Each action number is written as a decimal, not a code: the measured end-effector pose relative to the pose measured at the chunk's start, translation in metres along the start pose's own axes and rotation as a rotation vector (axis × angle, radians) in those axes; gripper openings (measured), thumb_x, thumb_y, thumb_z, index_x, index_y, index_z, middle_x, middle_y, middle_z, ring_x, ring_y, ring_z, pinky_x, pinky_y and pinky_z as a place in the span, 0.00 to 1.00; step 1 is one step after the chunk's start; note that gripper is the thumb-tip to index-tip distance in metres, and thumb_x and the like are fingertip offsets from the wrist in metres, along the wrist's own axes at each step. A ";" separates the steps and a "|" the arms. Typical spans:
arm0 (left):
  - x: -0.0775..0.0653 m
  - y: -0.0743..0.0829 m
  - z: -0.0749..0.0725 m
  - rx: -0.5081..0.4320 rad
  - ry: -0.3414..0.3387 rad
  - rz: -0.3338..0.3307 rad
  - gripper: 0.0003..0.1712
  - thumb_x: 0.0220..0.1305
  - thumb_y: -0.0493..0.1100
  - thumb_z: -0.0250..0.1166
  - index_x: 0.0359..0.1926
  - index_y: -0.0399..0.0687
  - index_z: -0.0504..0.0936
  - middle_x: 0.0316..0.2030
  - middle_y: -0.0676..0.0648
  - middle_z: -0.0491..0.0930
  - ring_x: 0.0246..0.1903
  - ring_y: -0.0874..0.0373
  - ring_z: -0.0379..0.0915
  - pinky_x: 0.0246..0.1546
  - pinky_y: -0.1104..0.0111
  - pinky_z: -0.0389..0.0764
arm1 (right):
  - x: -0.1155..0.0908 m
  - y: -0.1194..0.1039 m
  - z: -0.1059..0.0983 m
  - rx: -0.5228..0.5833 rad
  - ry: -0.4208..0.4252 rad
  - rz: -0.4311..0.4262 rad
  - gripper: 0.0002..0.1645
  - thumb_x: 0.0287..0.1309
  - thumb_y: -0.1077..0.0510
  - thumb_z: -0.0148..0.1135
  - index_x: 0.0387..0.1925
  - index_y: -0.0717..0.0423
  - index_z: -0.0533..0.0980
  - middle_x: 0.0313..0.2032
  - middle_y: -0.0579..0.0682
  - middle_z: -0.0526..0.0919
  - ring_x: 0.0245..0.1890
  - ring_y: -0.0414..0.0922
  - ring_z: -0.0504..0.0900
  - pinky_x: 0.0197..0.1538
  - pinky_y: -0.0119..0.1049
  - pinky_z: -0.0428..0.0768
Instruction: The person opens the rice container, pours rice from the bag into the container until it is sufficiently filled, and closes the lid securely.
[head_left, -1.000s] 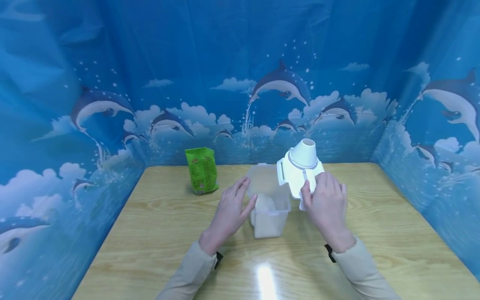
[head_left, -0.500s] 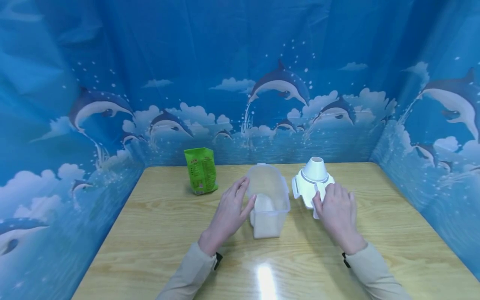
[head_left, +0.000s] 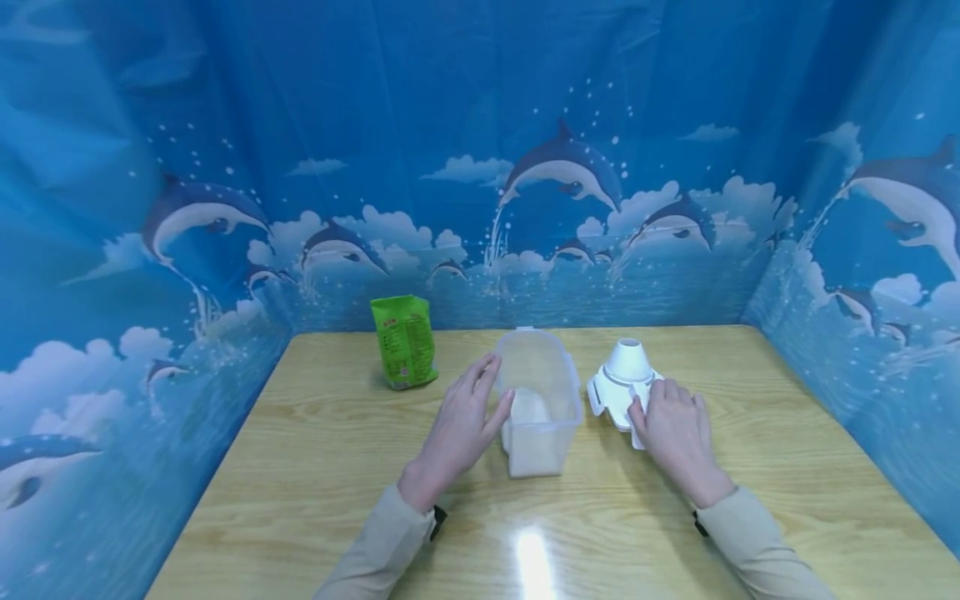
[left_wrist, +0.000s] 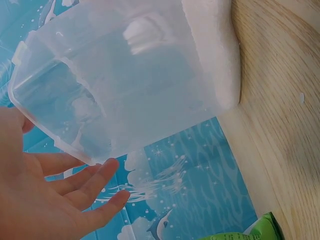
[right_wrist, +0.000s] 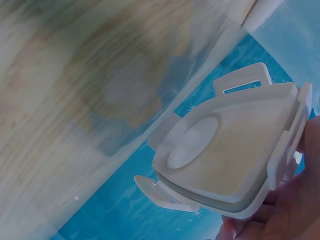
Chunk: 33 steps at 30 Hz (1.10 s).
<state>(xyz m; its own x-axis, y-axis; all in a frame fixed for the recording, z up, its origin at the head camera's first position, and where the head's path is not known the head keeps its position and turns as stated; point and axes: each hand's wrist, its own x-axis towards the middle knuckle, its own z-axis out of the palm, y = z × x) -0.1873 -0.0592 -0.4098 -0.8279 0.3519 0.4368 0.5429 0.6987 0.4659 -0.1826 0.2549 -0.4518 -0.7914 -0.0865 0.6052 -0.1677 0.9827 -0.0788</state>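
A clear plastic container (head_left: 551,446) with white contents (left_wrist: 220,55) in its lower part stands upright on the table. My left hand (head_left: 459,417) is at the container's left side, fingers spread and loosely bent, fingertips at or very near its rim. To the right, my right hand (head_left: 678,429) grips a white lid (head_left: 617,402) by its near edge, cone-shaped spout upward. In the right wrist view the lid's underside (right_wrist: 245,145) and its side clips show, with the hand's fingers (right_wrist: 265,212) at the edge; whether it touches the table I cannot tell.
A green printed bag (head_left: 405,343) stands at the back left of the wooden table (head_left: 315,467). Behind the table and along both sides hangs a blue curtain (head_left: 420,108) with dolphins.
My right hand has carried the lid down and to the right, away from the container and closer to the table. The left hand and the container have stayed put.
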 end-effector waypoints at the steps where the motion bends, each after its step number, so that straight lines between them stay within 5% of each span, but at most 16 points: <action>1: 0.000 0.000 0.000 0.001 -0.001 0.000 0.35 0.79 0.55 0.51 0.75 0.38 0.62 0.73 0.38 0.64 0.71 0.43 0.63 0.70 0.46 0.66 | 0.000 0.001 0.001 -0.001 -0.001 -0.001 0.18 0.61 0.55 0.58 0.23 0.62 0.65 0.21 0.56 0.68 0.20 0.53 0.65 0.26 0.45 0.64; 33: 0.000 0.000 -0.001 0.011 -0.001 0.002 0.35 0.79 0.55 0.51 0.76 0.38 0.61 0.73 0.38 0.64 0.71 0.43 0.63 0.69 0.46 0.68 | -0.009 0.005 0.007 -0.075 -0.189 -0.034 0.21 0.61 0.54 0.64 0.23 0.65 0.68 0.19 0.55 0.68 0.16 0.51 0.66 0.21 0.44 0.66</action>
<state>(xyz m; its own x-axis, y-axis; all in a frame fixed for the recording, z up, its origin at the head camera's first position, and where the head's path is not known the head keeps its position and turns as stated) -0.1870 -0.0598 -0.4097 -0.8270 0.3536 0.4371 0.5427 0.7050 0.4565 -0.1801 0.2593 -0.4631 -0.8836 -0.1425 0.4461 -0.1580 0.9874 0.0026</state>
